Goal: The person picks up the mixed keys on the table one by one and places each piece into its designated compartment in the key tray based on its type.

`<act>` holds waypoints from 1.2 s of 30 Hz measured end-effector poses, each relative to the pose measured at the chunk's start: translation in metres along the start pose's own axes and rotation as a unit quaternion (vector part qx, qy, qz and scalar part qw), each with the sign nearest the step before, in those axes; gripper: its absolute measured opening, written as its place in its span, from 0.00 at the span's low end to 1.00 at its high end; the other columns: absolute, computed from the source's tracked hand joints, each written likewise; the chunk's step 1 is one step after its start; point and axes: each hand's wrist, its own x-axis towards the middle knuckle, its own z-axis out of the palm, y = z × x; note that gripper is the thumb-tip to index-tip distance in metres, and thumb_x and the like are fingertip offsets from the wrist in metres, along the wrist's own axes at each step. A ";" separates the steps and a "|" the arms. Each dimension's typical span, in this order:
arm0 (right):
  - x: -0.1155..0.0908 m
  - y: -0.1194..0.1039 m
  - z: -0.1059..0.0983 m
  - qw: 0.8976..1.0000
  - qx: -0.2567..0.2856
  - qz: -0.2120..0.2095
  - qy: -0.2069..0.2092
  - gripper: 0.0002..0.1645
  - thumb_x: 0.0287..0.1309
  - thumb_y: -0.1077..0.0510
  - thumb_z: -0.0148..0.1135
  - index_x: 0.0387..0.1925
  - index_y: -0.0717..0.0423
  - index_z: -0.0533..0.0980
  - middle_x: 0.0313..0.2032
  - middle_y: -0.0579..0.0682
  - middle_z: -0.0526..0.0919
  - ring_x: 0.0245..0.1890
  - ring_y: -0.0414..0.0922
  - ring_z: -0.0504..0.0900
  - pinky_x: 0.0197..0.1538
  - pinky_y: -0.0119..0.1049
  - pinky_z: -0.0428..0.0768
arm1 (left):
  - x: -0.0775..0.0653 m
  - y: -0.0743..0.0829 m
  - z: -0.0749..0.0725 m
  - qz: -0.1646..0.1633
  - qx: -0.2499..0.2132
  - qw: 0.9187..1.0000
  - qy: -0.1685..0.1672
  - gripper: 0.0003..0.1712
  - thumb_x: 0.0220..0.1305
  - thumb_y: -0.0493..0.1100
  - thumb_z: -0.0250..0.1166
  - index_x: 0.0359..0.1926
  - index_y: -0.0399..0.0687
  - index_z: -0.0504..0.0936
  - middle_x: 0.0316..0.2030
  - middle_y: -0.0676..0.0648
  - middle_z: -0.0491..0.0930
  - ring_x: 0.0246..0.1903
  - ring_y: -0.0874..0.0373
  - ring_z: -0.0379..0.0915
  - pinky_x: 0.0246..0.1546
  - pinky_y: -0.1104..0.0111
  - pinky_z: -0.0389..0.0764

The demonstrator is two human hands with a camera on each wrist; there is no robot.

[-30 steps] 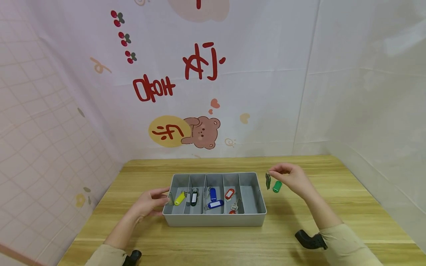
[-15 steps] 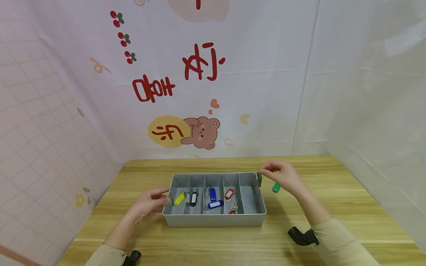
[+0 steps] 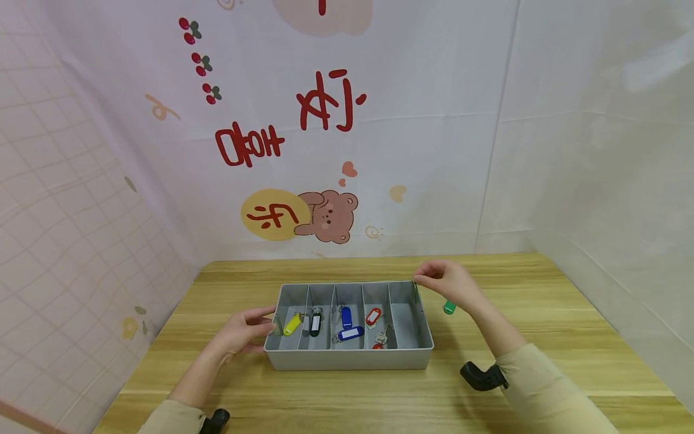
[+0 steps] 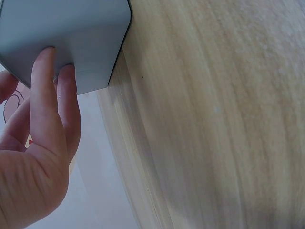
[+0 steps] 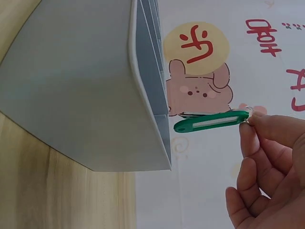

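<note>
A long grey divided box (image 3: 349, 360) stands on the wooden table. My left hand (image 3: 244, 333) grips its left end wall, fingertips against the outside in the left wrist view (image 4: 43, 124). With thumb and forefinger, my right hand (image 3: 447, 283) pinches the small metal ring of a green key tag (image 5: 209, 122). The tag hangs down by the back right corner, overlapping the rightmost compartment in the head view; something metallic shows beside it in the right wrist view. A second green key tag (image 3: 449, 307) lies on the table right of the box, partly behind my right hand.
From left to right, the compartments hold a yellow key tag (image 3: 293, 324), a black key tag (image 3: 316, 324), two blue key tags (image 3: 351, 333), then a red key tag (image 3: 373, 317) with a key (image 3: 382, 336) and another red piece. A printed cloth (image 3: 434, 181) hangs behind the table (image 3: 347, 401).
My right hand has moved left with the green key tag, from beside the box to over its right end. The left hand and the box have stayed put.
</note>
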 end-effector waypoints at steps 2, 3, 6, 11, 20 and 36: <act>0.002 0.000 0.000 1.000 -0.005 0.005 -0.007 0.09 0.63 0.53 0.68 0.38 0.55 0.84 0.33 0.45 0.85 0.37 0.45 0.81 0.44 0.44 0.80 | 0.000 0.000 0.000 -0.002 0.000 1.000 0.002 0.35 0.67 0.36 0.65 0.71 0.31 0.63 0.54 0.33 0.73 0.46 0.47 0.77 0.38 0.54 0.86; 0.003 0.000 0.001 1.000 -0.009 0.007 -0.009 0.09 0.62 0.53 0.68 0.37 0.55 0.84 0.33 0.45 0.85 0.37 0.45 0.82 0.45 0.45 0.80 | 0.000 0.000 0.000 -0.003 0.000 1.000 0.003 0.35 0.67 0.36 0.65 0.71 0.31 0.63 0.54 0.32 0.73 0.46 0.47 0.78 0.38 0.54 0.86; 0.006 0.000 0.001 1.000 -0.017 0.010 -0.018 0.09 0.63 0.53 0.68 0.37 0.55 0.84 0.34 0.45 0.85 0.39 0.46 0.82 0.47 0.47 0.80 | 0.000 0.001 0.001 -0.005 -0.001 1.000 0.005 0.35 0.67 0.36 0.65 0.71 0.31 0.63 0.55 0.31 0.72 0.46 0.47 0.78 0.38 0.54 0.86; 0.011 0.002 0.002 0.999 -0.029 0.007 -0.037 0.09 0.63 0.52 0.67 0.36 0.55 0.84 0.34 0.45 0.85 0.39 0.46 0.81 0.46 0.47 0.80 | -0.001 0.002 0.001 -0.006 -0.003 1.000 0.004 0.35 0.67 0.35 0.65 0.71 0.31 0.63 0.55 0.30 0.72 0.46 0.46 0.78 0.38 0.54 0.86; 0.019 0.003 0.003 0.997 -0.034 0.027 -0.064 0.09 0.62 0.53 0.67 0.35 0.55 0.83 0.33 0.45 0.84 0.37 0.45 0.80 0.41 0.42 0.77 | -0.001 0.003 0.002 -0.004 0.002 1.000 0.005 0.34 0.67 0.35 0.64 0.70 0.30 0.63 0.54 0.30 0.72 0.45 0.46 0.78 0.37 0.55 0.86; 0.024 0.008 0.007 0.993 -0.018 0.056 -0.102 0.09 0.64 0.57 0.66 0.33 0.59 0.84 0.29 0.46 0.84 0.34 0.45 0.80 0.43 0.43 0.78 | -0.001 0.003 0.002 0.000 0.000 1.000 0.005 0.34 0.67 0.34 0.64 0.70 0.30 0.63 0.54 0.30 0.73 0.45 0.46 0.78 0.37 0.55 0.86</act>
